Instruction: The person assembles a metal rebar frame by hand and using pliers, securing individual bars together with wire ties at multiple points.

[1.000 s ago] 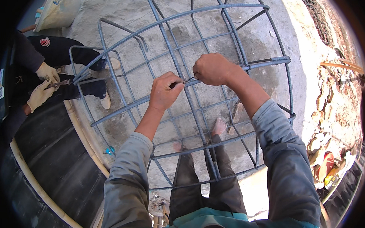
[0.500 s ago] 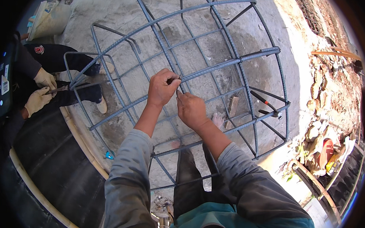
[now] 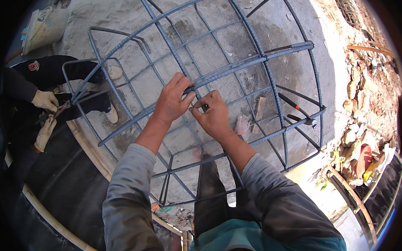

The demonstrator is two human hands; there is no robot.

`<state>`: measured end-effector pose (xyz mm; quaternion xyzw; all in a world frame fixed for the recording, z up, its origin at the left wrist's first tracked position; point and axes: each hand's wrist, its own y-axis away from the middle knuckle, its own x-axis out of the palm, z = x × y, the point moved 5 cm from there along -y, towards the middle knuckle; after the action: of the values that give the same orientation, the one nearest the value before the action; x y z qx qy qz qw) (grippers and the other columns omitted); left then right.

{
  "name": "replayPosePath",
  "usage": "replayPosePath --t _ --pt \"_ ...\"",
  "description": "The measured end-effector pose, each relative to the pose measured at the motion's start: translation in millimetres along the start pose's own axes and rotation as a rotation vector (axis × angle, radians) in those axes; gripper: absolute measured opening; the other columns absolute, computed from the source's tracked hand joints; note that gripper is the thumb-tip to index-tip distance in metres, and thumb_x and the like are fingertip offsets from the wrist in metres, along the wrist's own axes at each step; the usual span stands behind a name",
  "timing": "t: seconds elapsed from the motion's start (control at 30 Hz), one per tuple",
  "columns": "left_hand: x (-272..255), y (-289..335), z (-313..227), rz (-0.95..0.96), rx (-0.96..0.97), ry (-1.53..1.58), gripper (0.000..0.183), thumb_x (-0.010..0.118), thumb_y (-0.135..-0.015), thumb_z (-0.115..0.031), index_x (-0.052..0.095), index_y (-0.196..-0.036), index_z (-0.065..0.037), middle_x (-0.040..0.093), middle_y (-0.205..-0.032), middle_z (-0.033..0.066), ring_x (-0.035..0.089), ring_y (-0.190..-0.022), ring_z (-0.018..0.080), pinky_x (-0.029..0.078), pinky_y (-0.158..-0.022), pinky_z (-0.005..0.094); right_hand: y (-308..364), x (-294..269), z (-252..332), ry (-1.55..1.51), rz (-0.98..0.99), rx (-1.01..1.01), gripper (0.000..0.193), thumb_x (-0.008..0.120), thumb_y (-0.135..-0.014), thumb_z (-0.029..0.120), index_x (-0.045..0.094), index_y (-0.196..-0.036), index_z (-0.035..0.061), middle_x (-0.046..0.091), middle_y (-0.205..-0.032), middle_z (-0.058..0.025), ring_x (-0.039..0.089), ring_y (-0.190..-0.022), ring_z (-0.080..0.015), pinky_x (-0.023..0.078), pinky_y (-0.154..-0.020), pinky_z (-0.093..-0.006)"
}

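A cage of ribbed steel rebar [image 3: 232,73] stands in front of me, its bars crossing in a grid. My left hand [image 3: 172,99] is closed around a long bar at a crossing near the middle, thumb and fingers on either side of it. Just right of and below that crossing, my right hand [image 3: 212,115] makes a pinch with curled fingers. Something small and dark shows at its fingertips, too fine to name. A hammer [image 3: 293,105] with a dark handle and an orange band lies by the cage's right side.
At the left, a co-worker's gloved hands [image 3: 45,101] hold a tool I cannot make out. A whitish bucket [image 3: 45,31] stands at the upper left. A wood strip [image 3: 259,113] lies on the concrete [image 3: 117,13] near my bare foot [image 3: 242,125]. Stones [image 3: 349,138] line the right.
My right hand has turned, its fingers now curled into a pinch. My left hand stays at the crossing. The view has shifted slightly, and the co-worker's gloved hands have moved.
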<state>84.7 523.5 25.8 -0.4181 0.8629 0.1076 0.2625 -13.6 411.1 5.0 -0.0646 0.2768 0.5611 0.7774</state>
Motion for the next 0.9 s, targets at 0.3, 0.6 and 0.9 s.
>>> replayPosePath --t 0.3,0.6,0.9 --pt "8.4 1.0 4.2 -0.036 0.099 -0.196 0.027 0.07 -0.071 0.001 0.059 -0.095 -0.002 0.053 -0.087 0.0131 0.06 -0.076 0.0344 0.051 -0.064 0.041 -34.2 35.1 -43.6 -0.578 0.84 0.278 0.028 0.067 -0.085 0.026 0.064 -0.095 -0.0007 0.063 -0.083 -0.008 0.06 -0.075 -0.0193 0.049 -0.067 -0.035" --pt "7.1 3.1 0.3 -0.079 0.085 -0.142 0.027 0.074 -0.072 -0.001 0.061 -0.095 -0.002 0.055 -0.087 0.0125 0.062 -0.075 0.0313 0.051 -0.064 0.0392 -45.9 35.8 -84.2 -1.019 0.597 0.569 0.016 0.061 -0.089 0.017 0.067 -0.092 0.0023 0.058 -0.073 -0.0005 0.051 -0.065 -0.0102 0.042 -0.059 -0.0254" --pt "1.8 9.5 3.1 -0.192 0.14 -0.12 0.027 0.077 -0.069 -0.004 0.066 -0.093 -0.005 0.062 -0.088 0.0098 0.064 -0.078 0.0278 0.053 -0.065 0.0365 -32.7 -13.7 -6.8 -0.36 0.192 0.264 0.026 0.061 -0.086 0.02 0.067 -0.077 -0.0036 0.059 -0.06 -0.0067 0.053 -0.056 -0.0159 0.043 -0.056 -0.0322"
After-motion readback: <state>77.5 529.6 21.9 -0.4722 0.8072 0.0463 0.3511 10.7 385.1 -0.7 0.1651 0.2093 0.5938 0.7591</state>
